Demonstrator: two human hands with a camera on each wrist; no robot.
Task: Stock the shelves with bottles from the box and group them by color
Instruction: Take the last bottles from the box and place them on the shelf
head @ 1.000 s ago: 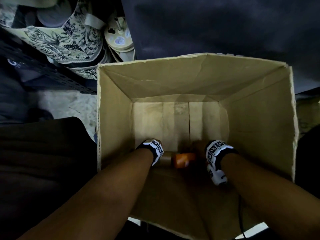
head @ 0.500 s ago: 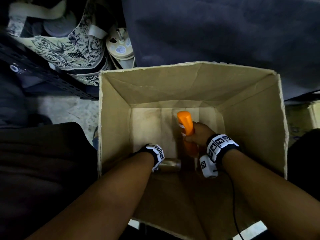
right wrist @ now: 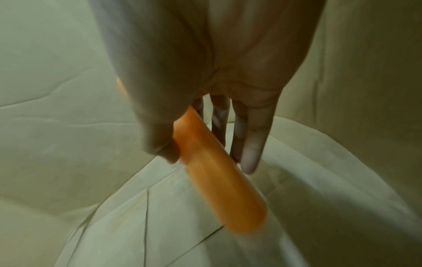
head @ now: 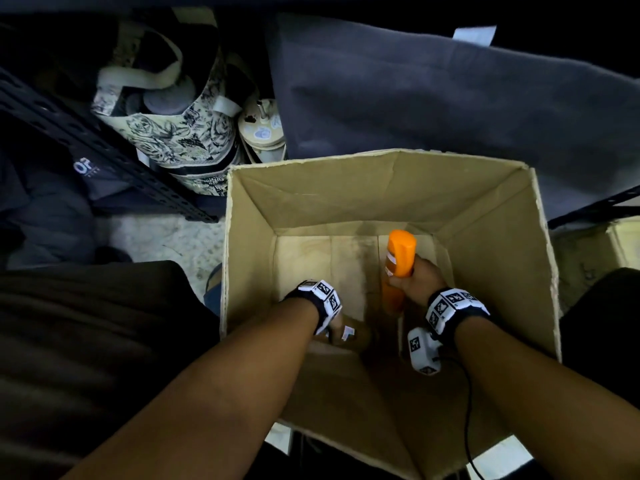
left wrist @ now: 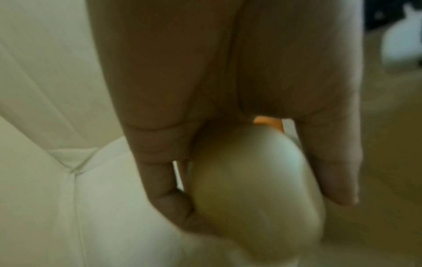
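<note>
Inside the open cardboard box (head: pixel 491 237) my right hand (head: pixel 417 280) grips an orange bottle (head: pixel 398 261), cap end up, lifted off the box floor. The right wrist view shows the orange bottle (right wrist: pixel 214 173) held between thumb and fingers (right wrist: pixel 250 144). My left hand (head: pixel 334 325) is low by the box's near wall, mostly hidden behind its wristband, and holds a pale beige bottle (head: pixel 356 336). In the left wrist view the beige bottle (left wrist: pixel 253 189) sits between the thumb and curled fingers (left wrist: pixel 166 195), with a sliver of orange behind it.
The box stands on a pale floor (head: pixel 156 237). A dark metal shelf rail (head: pixel 104 150) runs at the left, with a patterned bag (head: pixel 180 133) and a pale round container (head: pixel 261 129) behind the box. Grey cloth (head: pixel 433 98) lies beyond the far edge.
My right hand has lifted the orange bottle from lying on the box floor to upright and higher. My left hand stayed low on the beige bottle.
</note>
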